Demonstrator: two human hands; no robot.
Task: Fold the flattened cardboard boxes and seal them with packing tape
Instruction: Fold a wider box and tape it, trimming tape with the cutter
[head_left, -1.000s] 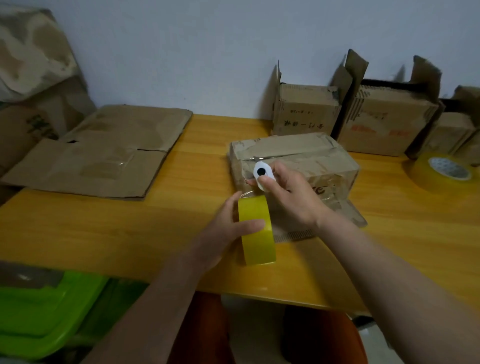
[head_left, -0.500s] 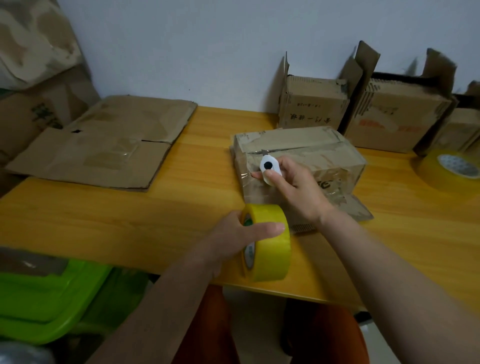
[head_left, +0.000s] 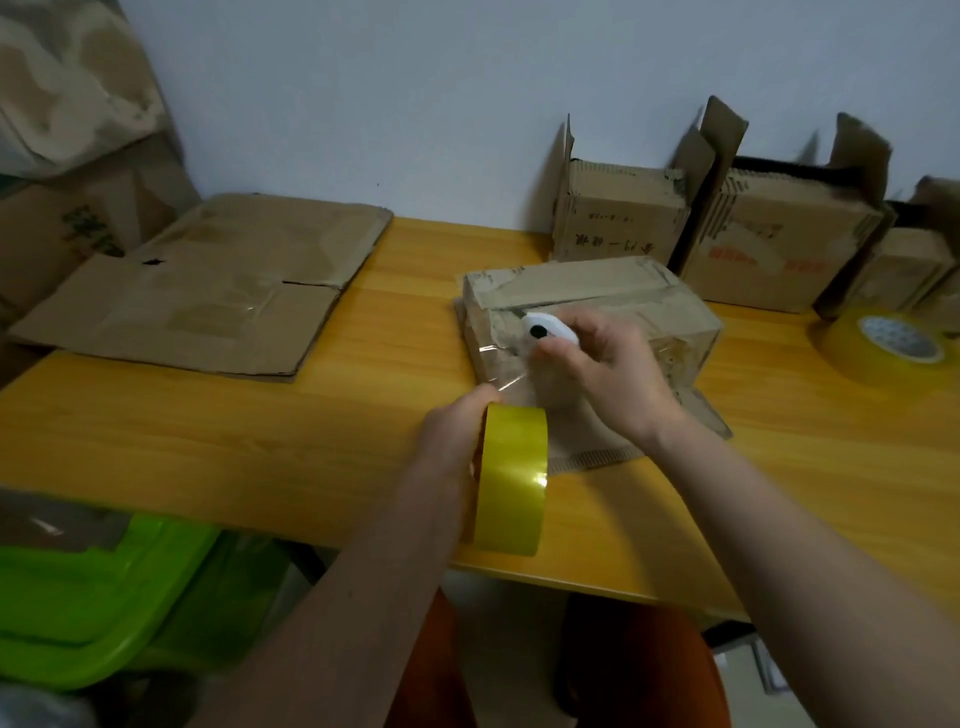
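Observation:
A folded cardboard box (head_left: 597, 296) lies on the yellow wooden table (head_left: 260, 431), its near face covered with clear tape. My left hand (head_left: 457, 431) grips a yellow tape roll (head_left: 511, 478) standing on edge in front of the box. A clear strip of tape (head_left: 506, 371) stretches from the roll up to the box. My right hand (head_left: 608, 374) holds a small white cutter with a black dot (head_left: 545, 330) against the box's front face, at the taut strip.
Flattened cardboard boxes (head_left: 208, 291) lie at the table's left. Several opened boxes (head_left: 623, 218) stand along the back wall. A second, larger tape roll (head_left: 893, 348) sits at the far right. A green plastic bin (head_left: 88, 597) is below the table's near left edge.
My left hand turned the roll edge-on and pulled the strip tight. My right hand stays at the box's front face with the cutter. The camera view shifted slightly.

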